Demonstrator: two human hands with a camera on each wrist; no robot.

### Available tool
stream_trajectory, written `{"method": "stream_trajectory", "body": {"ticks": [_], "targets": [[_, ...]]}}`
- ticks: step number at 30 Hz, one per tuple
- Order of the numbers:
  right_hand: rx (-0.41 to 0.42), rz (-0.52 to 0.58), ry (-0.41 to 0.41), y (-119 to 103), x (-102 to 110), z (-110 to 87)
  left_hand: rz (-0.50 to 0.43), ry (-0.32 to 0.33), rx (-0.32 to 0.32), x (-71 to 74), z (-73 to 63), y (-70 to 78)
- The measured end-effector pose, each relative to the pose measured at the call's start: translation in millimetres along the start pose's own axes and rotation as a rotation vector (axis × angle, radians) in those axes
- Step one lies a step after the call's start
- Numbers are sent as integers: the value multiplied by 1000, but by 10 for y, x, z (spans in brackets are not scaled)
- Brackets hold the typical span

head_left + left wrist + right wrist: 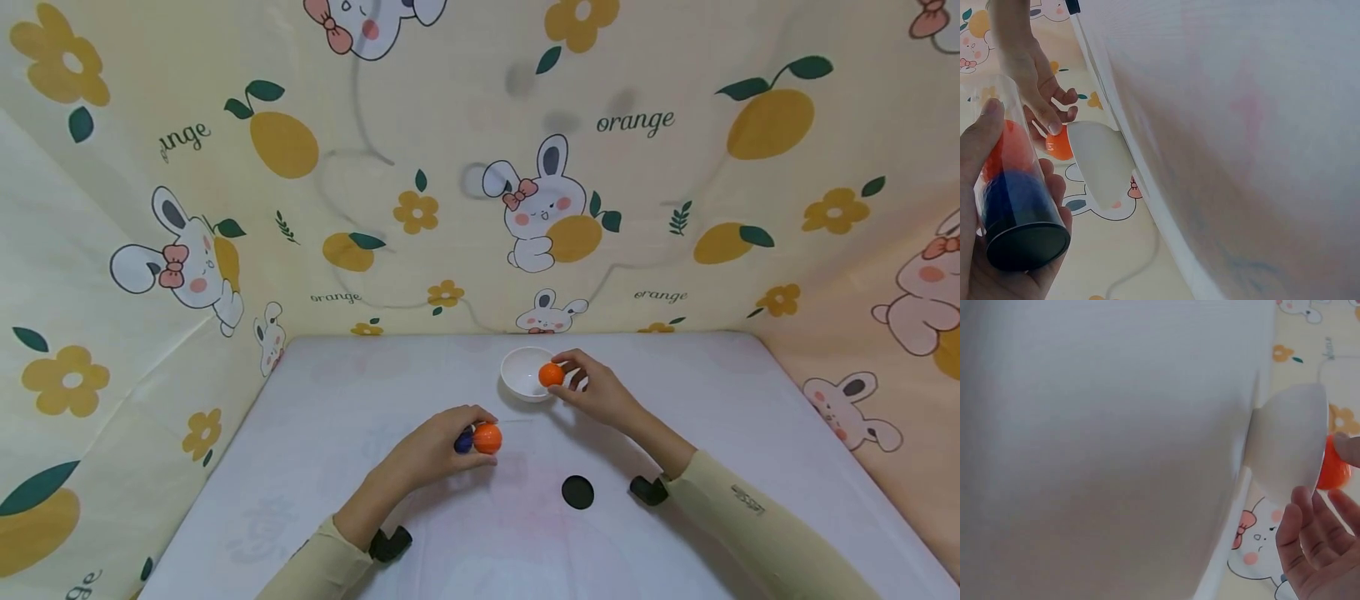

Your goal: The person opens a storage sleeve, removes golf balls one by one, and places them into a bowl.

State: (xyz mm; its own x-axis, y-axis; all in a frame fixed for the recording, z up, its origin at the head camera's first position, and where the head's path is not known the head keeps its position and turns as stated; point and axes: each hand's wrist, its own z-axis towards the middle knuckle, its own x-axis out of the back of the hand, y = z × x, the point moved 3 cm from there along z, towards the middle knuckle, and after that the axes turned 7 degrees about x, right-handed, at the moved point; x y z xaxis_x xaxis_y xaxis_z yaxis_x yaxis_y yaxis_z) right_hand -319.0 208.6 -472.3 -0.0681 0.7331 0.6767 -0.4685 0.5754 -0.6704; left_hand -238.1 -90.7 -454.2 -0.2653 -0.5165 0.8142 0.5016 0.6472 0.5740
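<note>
My left hand (429, 450) grips a clear tube (1021, 215) with a black base. Inside it sit an orange ball (487, 438) and a dark blue ball (463, 440), the two against each other. Farther back, my right hand (600, 395) pinches another orange ball (551, 375) between thumb and fingers, at the right rim of a white bowl (517, 373). From the right wrist view, that ball shows just beyond the bowl's rim, partly hidden by it. No other ball shows in the bowl in the head view.
A flat black disc (577, 492) lies on the white table (495, 542), in front of the right forearm. Black wrist straps (391, 544) show at both sleeves. A cloth backdrop (465, 108) printed with rabbits and oranges stands behind and beside the table.
</note>
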Motion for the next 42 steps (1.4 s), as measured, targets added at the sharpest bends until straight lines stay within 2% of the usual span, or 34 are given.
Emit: {"method": "stream_trajectory", "body": {"ticks": [13,24,29,42], "targets": [[79,23,20,-2,-15,-21,-15,-6,-10,5,8,18],[29,39,14,-132,7,-152,-17,-5,7,1,-3,1],[58,55,6,-202,-5,-233,-3,6,4,6,-7,0],[71,123,-37,-432,-55,-446,-8,14,11,49,23,-23]]}}
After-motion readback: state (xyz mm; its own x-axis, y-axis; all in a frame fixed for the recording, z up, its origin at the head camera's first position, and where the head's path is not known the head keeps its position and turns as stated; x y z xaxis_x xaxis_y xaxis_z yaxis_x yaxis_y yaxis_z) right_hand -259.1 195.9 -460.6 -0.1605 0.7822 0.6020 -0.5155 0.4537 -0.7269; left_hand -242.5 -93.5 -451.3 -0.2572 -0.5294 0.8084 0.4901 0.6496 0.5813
